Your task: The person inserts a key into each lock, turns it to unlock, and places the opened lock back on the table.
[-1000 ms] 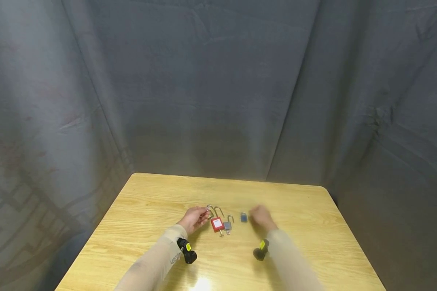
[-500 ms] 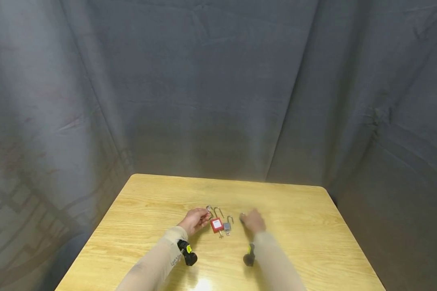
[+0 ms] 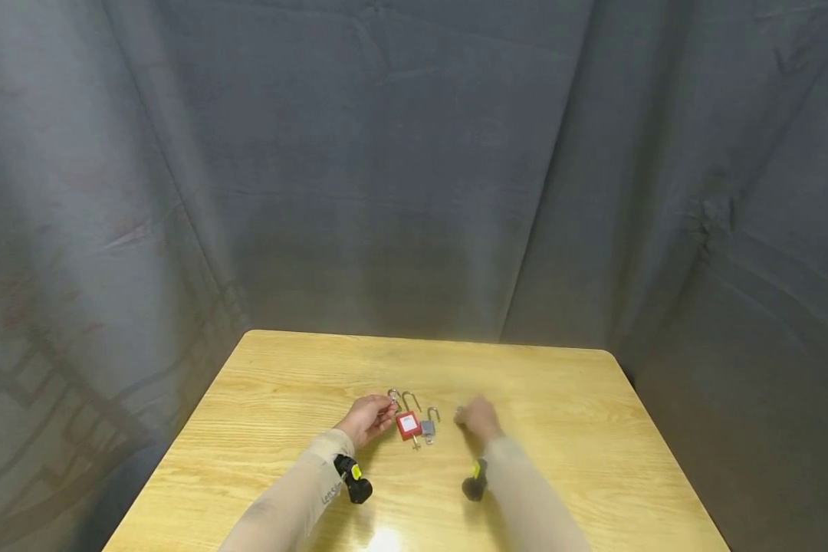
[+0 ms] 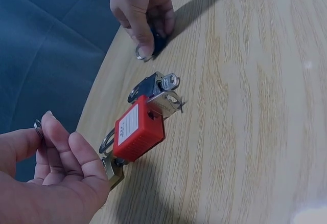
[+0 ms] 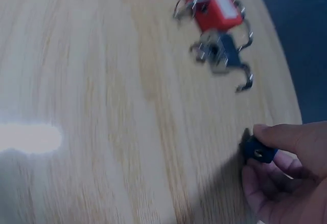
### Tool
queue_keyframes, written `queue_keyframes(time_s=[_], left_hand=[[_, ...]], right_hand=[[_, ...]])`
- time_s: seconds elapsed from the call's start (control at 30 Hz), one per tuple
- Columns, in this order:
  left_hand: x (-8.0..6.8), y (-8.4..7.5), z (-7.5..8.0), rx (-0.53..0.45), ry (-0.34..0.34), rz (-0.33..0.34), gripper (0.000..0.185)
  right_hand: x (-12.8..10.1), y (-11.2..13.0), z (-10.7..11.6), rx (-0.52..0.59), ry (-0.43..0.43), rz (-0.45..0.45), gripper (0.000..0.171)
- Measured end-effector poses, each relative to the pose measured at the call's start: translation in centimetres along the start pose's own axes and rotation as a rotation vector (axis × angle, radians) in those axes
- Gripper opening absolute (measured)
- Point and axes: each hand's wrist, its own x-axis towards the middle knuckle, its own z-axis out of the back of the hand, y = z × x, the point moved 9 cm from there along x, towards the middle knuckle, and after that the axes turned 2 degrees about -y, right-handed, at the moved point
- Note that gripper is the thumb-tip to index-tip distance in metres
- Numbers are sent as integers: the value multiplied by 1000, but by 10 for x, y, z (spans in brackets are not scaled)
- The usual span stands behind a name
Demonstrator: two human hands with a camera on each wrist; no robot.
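Note:
My left hand pinches a small metal ring between thumb and forefinger; anything else hanging from it is hidden. Beside that hand lies a brass padlock, partly covered by the fingers. Touching or very near it is a red padlock with a white label, its shackle open and a key in its base. A smaller grey-blue padlock, also with open shackle and keys, lies to its right. Farther right, my right hand grips a small dark blue padlock, with its keyhole showing in the right wrist view.
The wooden table has its far edge beyond the locks, with a grey curtain hanging behind. A camera is strapped to each wrist. Bright glare marks the table's near side.
My right hand has moved left onto the dark blue padlock, which lay apart from it a second ago, and now grips it. My left hand has stayed nearly still.

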Motion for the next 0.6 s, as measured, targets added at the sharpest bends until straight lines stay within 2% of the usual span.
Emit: queue_keyframes(time_s=[0.13,0.2,0.3,0.47,0.6], left_hand=[[-1,-1,-2,3,2,2,34],[-2,-1,-2,5,5,2,34],[-1,-1,-2,6,7,1,33],[0,-1,-2,0,4,9,33],[0,-1,-2,-2,2,10,33]], right_hand=[[-4,6,-13,461,95,-36,24],[-7,15,-18,606,171,-34,25],[-9,28,-19,674,216,-95,27],[-6,38,-17,656,181,-247,38],[-7,42,-21,776,204,-339,38]])
